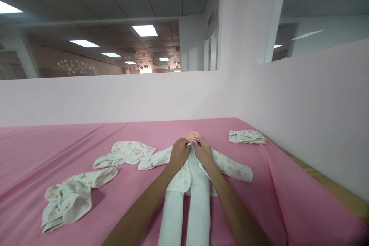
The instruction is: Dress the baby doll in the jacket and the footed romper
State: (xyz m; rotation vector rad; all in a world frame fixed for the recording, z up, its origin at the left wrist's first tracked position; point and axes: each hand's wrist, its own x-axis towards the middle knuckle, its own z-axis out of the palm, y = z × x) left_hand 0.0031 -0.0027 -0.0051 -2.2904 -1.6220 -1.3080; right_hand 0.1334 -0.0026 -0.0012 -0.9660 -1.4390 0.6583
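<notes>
A baby doll lies on its back, its pink head (193,135) pointing away from me and its white legs (198,211) toward me. It wears a white printed baby jacket (180,178) that hangs open down the front, with both sleeves spread out sideways. At the neck, my left hand (180,152) is closed on the jacket's collar edge. My right hand (204,153) pinches the opposite collar edge, close beside the left. The fingertips and whatever fastening lies under them are partly hidden.
Crumpled printed baby clothes (70,196) lie at the left, with another printed garment (127,152) behind them. A folded printed cloth (247,137) is at the back right. The pink sheet (115,219) meets white walls (129,98) at the back and right.
</notes>
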